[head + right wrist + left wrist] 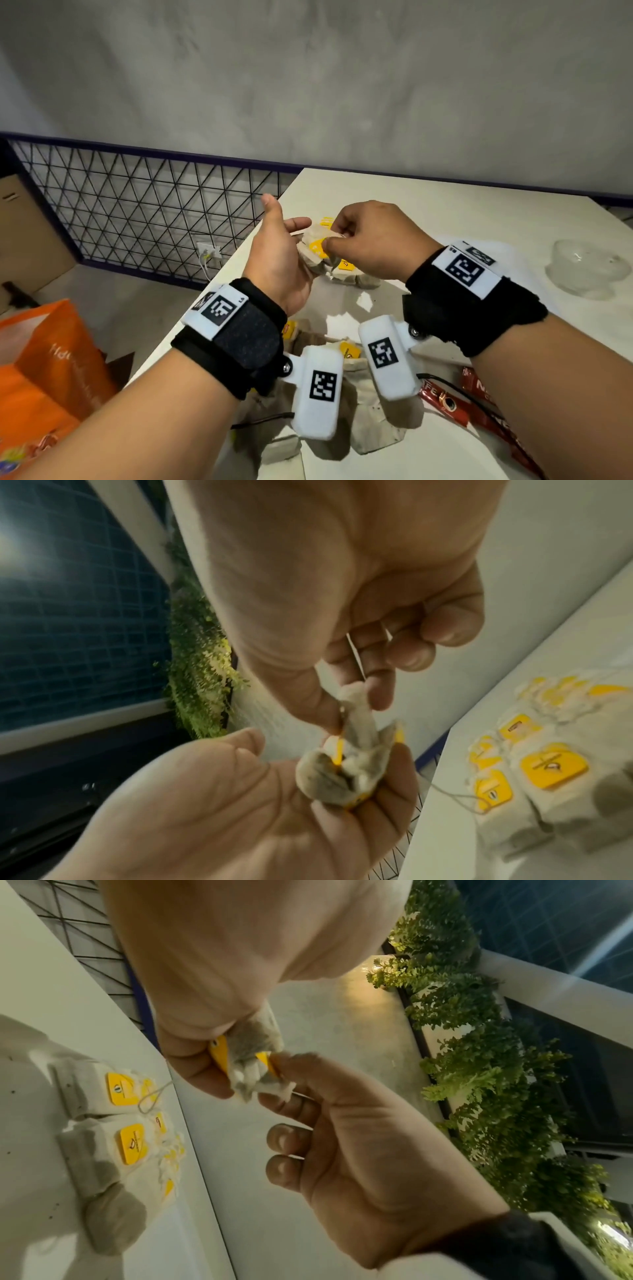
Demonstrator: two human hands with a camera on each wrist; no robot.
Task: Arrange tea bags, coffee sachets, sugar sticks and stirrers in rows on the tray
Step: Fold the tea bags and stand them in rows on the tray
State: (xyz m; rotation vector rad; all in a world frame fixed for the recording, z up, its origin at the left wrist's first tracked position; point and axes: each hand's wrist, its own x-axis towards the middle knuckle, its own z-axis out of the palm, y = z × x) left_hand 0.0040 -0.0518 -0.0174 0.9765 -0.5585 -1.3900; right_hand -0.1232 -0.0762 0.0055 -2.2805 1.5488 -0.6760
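Observation:
Above the table's left edge my left hand cups a small bundle of tea bags with yellow tags, its thumb sticking up. My right hand pinches the top of one bag in that bundle between thumb and forefinger. The left wrist view shows the bundle squeezed between both hands. In the right wrist view the bags lie on my left fingers while my right hand grips one from above. More tea bags lie on the white table, also under my wrists. Red coffee sachets lie at the lower right.
A clear glass bowl stands at the table's right. A black cable runs over the sachets. Left of the table are a wire mesh fence, an orange bag and a cardboard box on the floor.

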